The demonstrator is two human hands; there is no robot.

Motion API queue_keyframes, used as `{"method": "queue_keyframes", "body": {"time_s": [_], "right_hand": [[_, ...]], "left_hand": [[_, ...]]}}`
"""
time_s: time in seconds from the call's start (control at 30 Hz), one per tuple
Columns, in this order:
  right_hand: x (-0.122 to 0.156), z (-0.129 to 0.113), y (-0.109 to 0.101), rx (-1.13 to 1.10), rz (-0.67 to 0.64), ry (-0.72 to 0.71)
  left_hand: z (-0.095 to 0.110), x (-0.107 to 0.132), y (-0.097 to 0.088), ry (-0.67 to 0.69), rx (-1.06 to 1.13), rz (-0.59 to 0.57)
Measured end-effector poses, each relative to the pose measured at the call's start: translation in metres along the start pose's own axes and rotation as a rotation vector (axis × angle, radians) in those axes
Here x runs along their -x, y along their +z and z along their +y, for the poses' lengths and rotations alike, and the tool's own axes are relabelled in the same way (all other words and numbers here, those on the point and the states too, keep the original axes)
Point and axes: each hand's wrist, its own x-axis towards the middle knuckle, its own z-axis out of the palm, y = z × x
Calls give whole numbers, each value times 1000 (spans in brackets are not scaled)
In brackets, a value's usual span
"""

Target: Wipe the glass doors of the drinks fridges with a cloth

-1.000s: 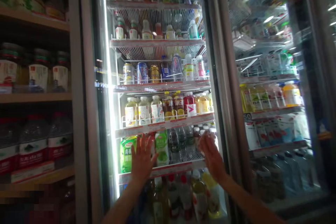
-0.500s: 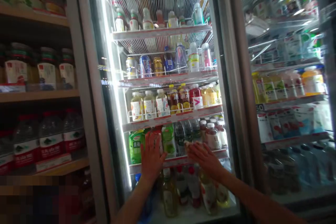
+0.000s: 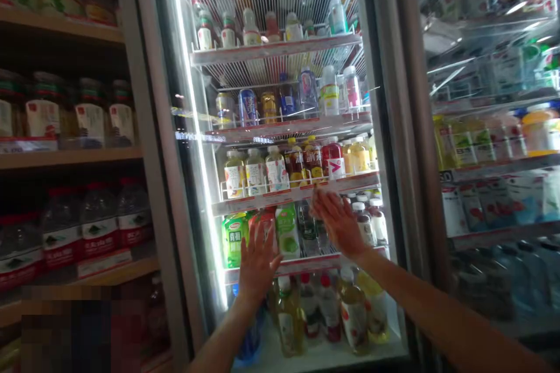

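Note:
My left hand (image 3: pixel 257 261) lies flat with fingers spread against the glass door (image 3: pixel 280 145) of a lit drinks fridge, in front of green bottles (image 3: pixel 234 239) on the second shelf from the bottom. My right hand (image 3: pixel 336 222) is also open and flat on the glass, higher and to the right, just under the shelf edge (image 3: pixel 297 195) that carries yellow, red and pale bottles (image 3: pixel 306 163). Neither hand holds anything.
A second glass-door fridge (image 3: pixel 490 145) with bottles and cartons stands to the right. Wooden shelves (image 3: pixel 70 157) at the left hold jars (image 3: pixel 65 116) and water bottles (image 3: pixel 83 227). Upper fridge shelves hold cans (image 3: pixel 249 106) and small bottles; more bottles (image 3: pixel 324 309) stand at the bottom.
My right hand has slid up the glass from the lower shelf rail to just beneath the shelf above. My left hand stays pressed in nearly the same place. The view drifted slightly left.

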Motion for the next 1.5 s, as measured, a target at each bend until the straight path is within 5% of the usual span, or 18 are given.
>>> {"method": "queue_keyframes", "body": {"time_s": [0.07,0.2,0.4,0.57,0.77,0.93,1.13,1.3,1.4,1.5], "right_hand": [[-3,-4,0,5,9,44],[13,-22,0,-106,-75,-327],[-7,-28,7,-54,-33,25],[0,-45,8,-156,-91,-350],[-20,-51,16,-104,-32,-63],[-9,-72,15,-231,-133,-398],[-29,-90,21,-194,-98,-160],[-18,-111,25,-282,-118,-448],[-44,-120,34,-271,-90,-329],[-69,-123,39,-253,-39,-199]], "left_hand": [[-1,1,0,11,-5,-1],[-6,6,3,71,-14,3],[-8,10,5,74,-41,-2],[-15,12,1,132,-50,12],[-33,27,3,162,-95,20],[-52,40,-6,96,-131,-60],[-68,43,-19,18,-149,-132],[-82,53,-24,-34,-90,-138],[-73,47,-27,-112,43,-45],[-41,30,-26,-186,299,53]]}}
